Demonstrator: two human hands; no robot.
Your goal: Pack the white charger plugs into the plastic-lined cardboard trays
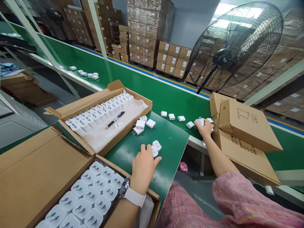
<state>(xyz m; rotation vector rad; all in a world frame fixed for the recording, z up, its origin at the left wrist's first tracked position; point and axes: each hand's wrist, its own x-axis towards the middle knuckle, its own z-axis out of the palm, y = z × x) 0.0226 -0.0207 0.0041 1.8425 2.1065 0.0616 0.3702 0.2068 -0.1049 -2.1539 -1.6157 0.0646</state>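
My right hand (204,129) reaches over the green belt, its fingers closed on a white charger plug (199,121). Other white plugs (181,118) lie in a loose row to its left, and a few are partly hidden behind the hand. Over the green table, my left hand (143,163) has its thumb spread away from the fingers. Right at its fingertips stand two white plugs (156,145), one partly covered by the hand. A small pile of plugs (140,124) lies farther up the table.
An open carton (123,135) holds rows of plugs, white padding and a black pen (115,120). Nearer, another carton (155,198) is packed with upright plugs (92,193). Cardboard boxes (249,123) sit at the right on the belt (152,85). A large fan (222,57) stands behind.
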